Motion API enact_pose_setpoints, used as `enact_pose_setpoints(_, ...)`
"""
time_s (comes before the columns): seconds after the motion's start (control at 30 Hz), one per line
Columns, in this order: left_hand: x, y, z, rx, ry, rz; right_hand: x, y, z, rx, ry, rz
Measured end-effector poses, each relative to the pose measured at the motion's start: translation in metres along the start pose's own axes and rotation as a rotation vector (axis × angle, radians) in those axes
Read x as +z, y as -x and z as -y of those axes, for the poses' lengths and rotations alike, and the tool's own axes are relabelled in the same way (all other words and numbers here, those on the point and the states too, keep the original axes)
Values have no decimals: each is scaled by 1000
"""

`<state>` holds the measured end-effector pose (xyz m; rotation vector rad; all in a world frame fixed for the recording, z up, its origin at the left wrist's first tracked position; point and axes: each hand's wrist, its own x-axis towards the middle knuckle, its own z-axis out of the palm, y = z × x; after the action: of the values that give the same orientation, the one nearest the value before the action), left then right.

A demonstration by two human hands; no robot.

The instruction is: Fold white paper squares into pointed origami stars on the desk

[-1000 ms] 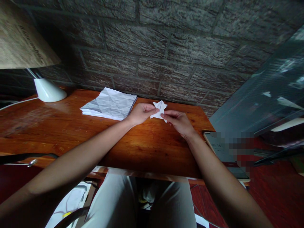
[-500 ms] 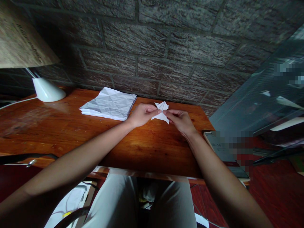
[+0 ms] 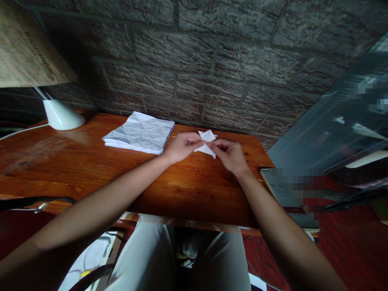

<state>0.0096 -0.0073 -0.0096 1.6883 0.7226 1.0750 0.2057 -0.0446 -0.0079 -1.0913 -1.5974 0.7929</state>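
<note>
A small white folded paper figure (image 3: 207, 150) with pointed corners is held just above or on the wooden table; which of the two I cannot tell. My left hand (image 3: 184, 146) pinches its left side near the middle, thumb on top. From the right, my right hand (image 3: 230, 153) grips the same figure, thumb and fingertip close to the left thumb. The fingertips hide the figure's centre. Left of my left hand lies a stack of creased white paper sheets (image 3: 139, 131).
A lamp with a white base (image 3: 62, 115) and a tan shade (image 3: 33, 52) stands at the left. A brick wall (image 3: 194, 56) rises behind the table (image 3: 188, 194). At the right edge lies a tablet-like device (image 3: 281, 190). My legs are under the front edge.
My right hand's thumb and fingers have shifted slightly at the figure's centre, covering a bit more of it. Both hands still hold the figure in nearly the same place.
</note>
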Motion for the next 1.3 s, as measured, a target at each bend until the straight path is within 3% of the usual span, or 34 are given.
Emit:
enact_pose_setpoints(0.3,-1,0,-7,-95,180,-98,1,1,1,-14,28,32)
enact_pose_setpoints(0.53,2,0,-7,-50,140,-130,3,3,3,-5,-1,52)
enact_pose_setpoints(0.83,-11,-4,-2,-97,236,59,-1,0,3,89,-72,56)
enact_pose_setpoints(1.3,-9,-2,3,-176,263,-1,-5,2,8,150,-18,168)
